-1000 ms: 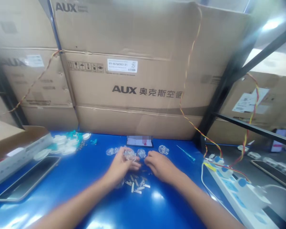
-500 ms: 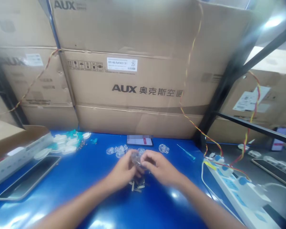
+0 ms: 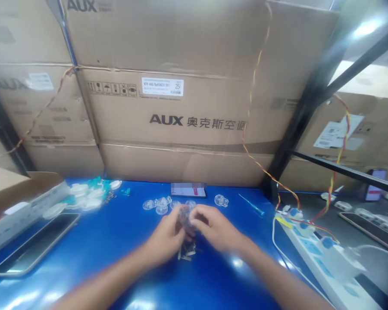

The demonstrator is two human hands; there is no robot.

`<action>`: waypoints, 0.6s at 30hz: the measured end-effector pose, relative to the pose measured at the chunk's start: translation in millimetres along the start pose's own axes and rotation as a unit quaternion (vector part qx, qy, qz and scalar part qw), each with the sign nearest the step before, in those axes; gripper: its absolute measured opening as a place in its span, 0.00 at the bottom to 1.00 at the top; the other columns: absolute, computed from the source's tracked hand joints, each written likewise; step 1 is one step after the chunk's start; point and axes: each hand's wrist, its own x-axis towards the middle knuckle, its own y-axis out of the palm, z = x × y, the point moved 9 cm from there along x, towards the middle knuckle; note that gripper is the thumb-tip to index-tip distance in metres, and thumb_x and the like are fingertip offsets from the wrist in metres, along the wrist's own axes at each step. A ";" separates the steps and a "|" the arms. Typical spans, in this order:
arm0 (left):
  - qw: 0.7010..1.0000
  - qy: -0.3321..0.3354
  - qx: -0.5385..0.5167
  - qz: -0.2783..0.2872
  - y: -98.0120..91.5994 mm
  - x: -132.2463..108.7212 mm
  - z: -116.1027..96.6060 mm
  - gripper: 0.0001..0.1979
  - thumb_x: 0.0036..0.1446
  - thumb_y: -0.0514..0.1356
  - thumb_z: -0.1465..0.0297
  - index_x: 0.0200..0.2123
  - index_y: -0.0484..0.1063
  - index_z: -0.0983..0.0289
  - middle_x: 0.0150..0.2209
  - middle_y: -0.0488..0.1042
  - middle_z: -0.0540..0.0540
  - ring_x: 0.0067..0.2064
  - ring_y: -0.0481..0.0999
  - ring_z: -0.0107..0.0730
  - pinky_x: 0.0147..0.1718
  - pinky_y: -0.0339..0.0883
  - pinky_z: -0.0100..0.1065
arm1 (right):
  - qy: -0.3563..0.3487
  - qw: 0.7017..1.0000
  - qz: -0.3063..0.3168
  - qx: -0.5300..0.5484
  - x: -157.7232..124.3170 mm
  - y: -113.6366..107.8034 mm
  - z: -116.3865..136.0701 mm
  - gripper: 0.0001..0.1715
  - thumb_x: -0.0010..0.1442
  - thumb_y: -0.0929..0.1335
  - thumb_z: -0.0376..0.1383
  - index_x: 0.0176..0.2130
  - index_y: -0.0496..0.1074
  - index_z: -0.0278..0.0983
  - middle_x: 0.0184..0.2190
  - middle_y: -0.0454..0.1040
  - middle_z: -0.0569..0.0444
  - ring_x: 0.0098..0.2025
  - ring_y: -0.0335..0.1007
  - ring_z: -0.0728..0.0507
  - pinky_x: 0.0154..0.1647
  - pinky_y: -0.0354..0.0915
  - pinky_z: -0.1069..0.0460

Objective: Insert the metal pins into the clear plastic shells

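Note:
Between my two hands is a clear plastic piece (image 3: pixel 185 215), round and see-through, partly covered by fingers. My left hand (image 3: pixel 168 232) grips it from the left, thumb and fingers closed round its side. From the right, my right hand (image 3: pixel 215 224) pinches at its edge with bent fingers. Small metal strips (image 3: pixel 188 252) lie in a little pile on the blue table (image 3: pixel 129 258) just below the hands. Several similar clear plastic pieces (image 3: pixel 161 209) lie behind my left hand, and another clear piece (image 3: pixel 221 200) lies beyond my right hand.
A phone (image 3: pixel 189 190) leans at the back, and a dark tablet-like device (image 3: pixel 37 245) lies left. White round parts (image 3: pixel 90 198) and teal bits are heaped behind it. A blue screwdriver (image 3: pixel 252 206) and a power strip (image 3: pixel 320 258) are right. Cardboard boxes (image 3: pixel 194 150) wall the back.
The clear piece has turned slightly between my hands and now shows more of its round face. The view has shifted a little; both hands stay in nearly the same place.

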 end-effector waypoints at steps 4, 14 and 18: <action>1.000 0.012 0.026 0.006 2.9 -1.7 -6.1 0.19 0.59 0.53 0.70 0.54 0.60 0.61 0.35 0.76 0.57 0.33 0.78 0.37 0.31 0.72 0.34 | 0.010 1.000 0.000 0.004 -0.4 -0.1 -1.7 0.07 0.59 0.63 0.28 0.29 0.67 0.36 0.29 0.70 0.57 0.34 0.66 0.48 0.36 0.60 0.55; 0.998 0.037 0.057 -0.009 2.3 -5.9 -15.7 0.18 0.58 0.55 0.69 0.52 0.65 0.61 0.31 0.76 0.56 0.31 0.77 0.37 0.35 0.72 0.35 | -0.005 0.999 -0.028 -0.044 0.2 1.7 -0.9 0.08 0.59 0.63 0.28 0.28 0.67 0.36 0.29 0.71 0.56 0.33 0.66 0.48 0.36 0.60 0.54; 0.999 0.020 0.032 -0.037 -1.0 -4.3 -8.2 0.18 0.57 0.57 0.69 0.52 0.66 0.60 0.37 0.77 0.58 0.34 0.78 0.38 0.36 0.73 0.36 | 0.003 0.994 -0.078 -0.071 -1.3 -1.9 -3.8 0.06 0.57 0.65 0.29 0.29 0.66 0.37 0.28 0.70 0.57 0.31 0.63 0.48 0.33 0.58 0.54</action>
